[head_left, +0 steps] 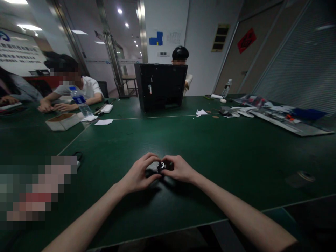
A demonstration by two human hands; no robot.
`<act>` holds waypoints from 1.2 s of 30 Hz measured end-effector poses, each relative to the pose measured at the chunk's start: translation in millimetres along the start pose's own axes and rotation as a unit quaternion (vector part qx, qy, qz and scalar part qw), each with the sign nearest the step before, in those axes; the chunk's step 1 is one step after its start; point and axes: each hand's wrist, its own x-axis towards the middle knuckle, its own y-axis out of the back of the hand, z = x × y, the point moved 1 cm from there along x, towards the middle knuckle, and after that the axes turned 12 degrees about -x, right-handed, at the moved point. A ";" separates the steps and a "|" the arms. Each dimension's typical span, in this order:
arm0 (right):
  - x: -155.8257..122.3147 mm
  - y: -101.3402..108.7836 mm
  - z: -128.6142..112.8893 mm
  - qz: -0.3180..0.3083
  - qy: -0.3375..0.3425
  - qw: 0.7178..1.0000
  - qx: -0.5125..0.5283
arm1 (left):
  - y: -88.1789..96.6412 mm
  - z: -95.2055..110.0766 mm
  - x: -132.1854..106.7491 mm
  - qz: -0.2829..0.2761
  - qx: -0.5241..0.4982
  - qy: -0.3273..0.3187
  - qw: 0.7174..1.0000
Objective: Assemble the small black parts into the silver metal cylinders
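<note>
Both of my hands meet low over the green table [204, 147], near its front edge. Between them is a small black object [163, 166] with a white or shiny round spot on it. My left hand [140, 173] curls round its left side, fingers bent over the top. My right hand [178, 168] grips its right side with fingers closed. I cannot make out what the small object is.
A black computer case [160, 87] stands at the table's middle back, a person seated behind it. Another person sits at the back left by a water bottle [80, 101] and a cardboard box [63, 121]. Papers and flat panels [283, 120] lie at the right.
</note>
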 end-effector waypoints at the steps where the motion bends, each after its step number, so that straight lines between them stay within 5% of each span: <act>1: -0.6 -0.8 -0.7 0.003 0.003 0.999 -0.036 | -0.4 -1.0 0.1 -0.004 -0.001 -0.001 1.000; 13: -2.4 -3.5 -0.7 0.002 0.033 0.981 -0.190 | -4.3 -10.1 -0.1 -0.005 -0.011 0.021 1.000; 20: -5.6 11.2 -7.4 -0.026 0.036 0.988 -0.151 | -4.3 -13.3 0.0 -0.014 0.004 0.038 0.999; 36: -4.1 7.2 -13.3 0.074 0.096 0.989 -0.085 | -9.5 -13.4 2.3 -0.005 0.007 0.048 0.999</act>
